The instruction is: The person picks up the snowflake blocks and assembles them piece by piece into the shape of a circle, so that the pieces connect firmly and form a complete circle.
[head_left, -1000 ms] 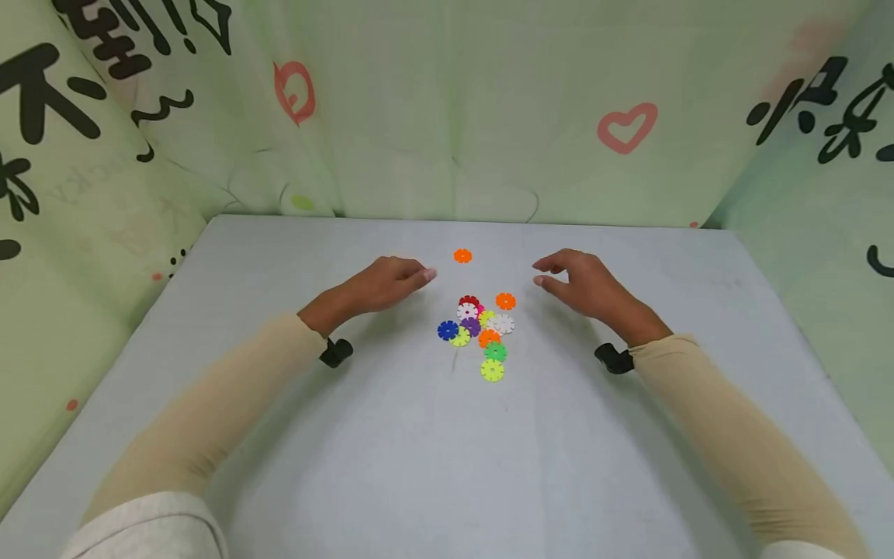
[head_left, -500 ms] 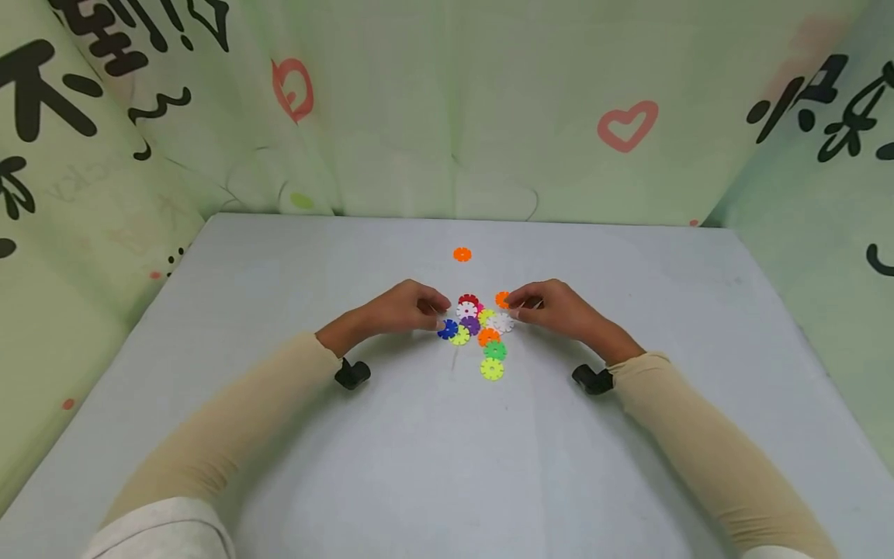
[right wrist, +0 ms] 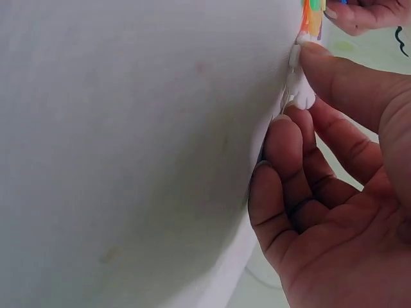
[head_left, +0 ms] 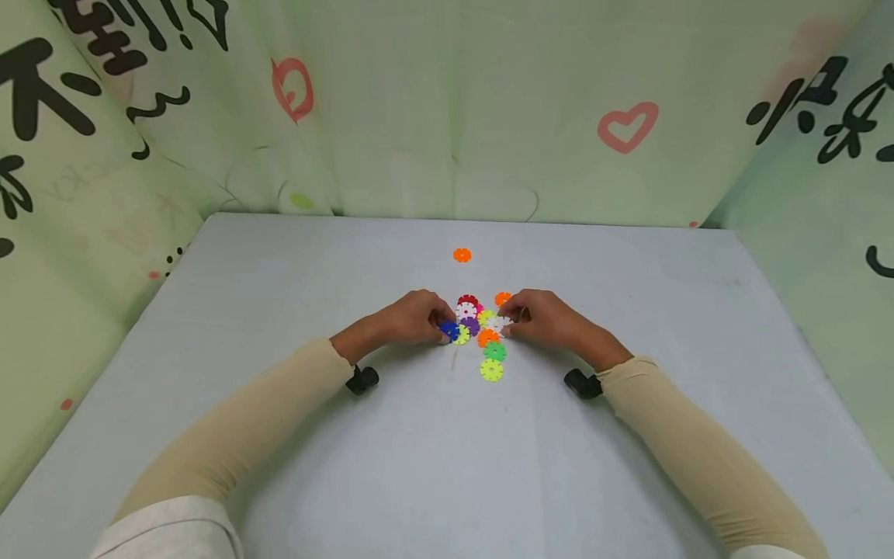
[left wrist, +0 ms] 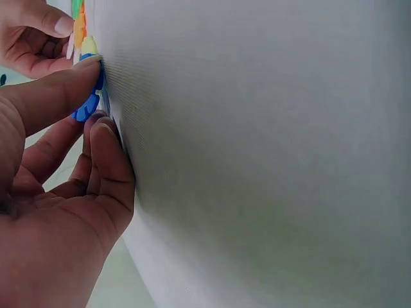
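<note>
Small notched plastic discs in several colours lie in a loose cluster on the table. At its left side my left hand (head_left: 415, 318) pinches a blue notched disc (head_left: 451, 332); in the left wrist view the thumb lies on the tilted blue disc (left wrist: 87, 108) with fingers beneath. My right hand (head_left: 543, 318) pinches a white notched disc (head_left: 500, 324) at the right side, also seen between thumb and fingers as a white disc (right wrist: 303, 96) in the right wrist view. Between the hands lie a purple disc (head_left: 470, 326), another white disc (head_left: 466, 311) and a dark red disc (head_left: 468, 300).
One orange disc (head_left: 462, 255) lies apart near the table's back. Another orange disc (head_left: 502, 299) is beside my right fingers. A green disc (head_left: 494, 351) and a yellow disc (head_left: 492, 370) lie nearer me on the pale table (head_left: 419, 466). Patterned curtains (head_left: 447, 116) stand around it.
Both hands have come inward and down to the cluster from either side. The left now pinches the blue disc, its edge slightly raised, and the right the white disc.
</note>
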{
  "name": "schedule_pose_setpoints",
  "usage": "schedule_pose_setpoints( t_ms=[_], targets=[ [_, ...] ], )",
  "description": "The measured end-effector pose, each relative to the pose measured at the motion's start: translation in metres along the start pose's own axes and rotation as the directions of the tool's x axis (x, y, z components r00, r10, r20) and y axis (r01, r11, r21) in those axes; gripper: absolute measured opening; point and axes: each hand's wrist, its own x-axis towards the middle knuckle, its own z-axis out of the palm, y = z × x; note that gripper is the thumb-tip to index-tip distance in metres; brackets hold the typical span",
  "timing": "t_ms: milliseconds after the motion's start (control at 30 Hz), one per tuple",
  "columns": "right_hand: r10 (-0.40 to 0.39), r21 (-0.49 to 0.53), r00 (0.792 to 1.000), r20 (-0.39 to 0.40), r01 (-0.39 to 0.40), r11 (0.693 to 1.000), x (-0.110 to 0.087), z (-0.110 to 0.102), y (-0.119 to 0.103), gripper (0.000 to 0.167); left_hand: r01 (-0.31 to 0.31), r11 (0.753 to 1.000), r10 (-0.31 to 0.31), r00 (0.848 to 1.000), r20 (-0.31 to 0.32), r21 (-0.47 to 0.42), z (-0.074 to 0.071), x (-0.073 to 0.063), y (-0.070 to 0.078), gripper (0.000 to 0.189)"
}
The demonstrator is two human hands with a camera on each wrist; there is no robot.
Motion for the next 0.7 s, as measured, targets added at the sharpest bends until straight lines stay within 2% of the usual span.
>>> schedule_pose_setpoints(
  t_ms=[100,200,367,533,700],
  targets=[
    [0.031,0.007,1.0,0.003,-0.031,0.999,-0.001,-0.001,0.001,0.023,-0.018,1.0,0.018,1.0,0.01,0.019,-0.001,-0.001,-0.001,0.028],
    [0.056,0.022,0.998,-0.001,-0.056,0.998,-0.001,-0.003,0.003,0.021,-0.031,1.0,0.031,1.0,0.003,-0.002,-0.002,-0.002,-0.002,0.023],
    [0.055,0.055,0.998,-0.037,-0.052,0.997,-0.004,-0.008,0.0,0.02,-0.012,0.991,0.009,1.0,-0.023,-0.133,-0.003,-0.006,-0.002,0.023],
    [0.032,0.135,0.996,-0.081,-0.021,0.991,-0.007,-0.009,-0.006,0.016,0.032,0.956,-0.04,0.999,-0.021,-0.292,-0.002,-0.009,0.007,0.027],
    [0.015,0.252,0.993,-0.115,0.014,0.968,-0.01,-0.008,-0.016,0.016,0.068,0.903,-0.107,0.992,-0.069,-0.425,-0.001,-0.009,0.016,0.027]
  ],
)
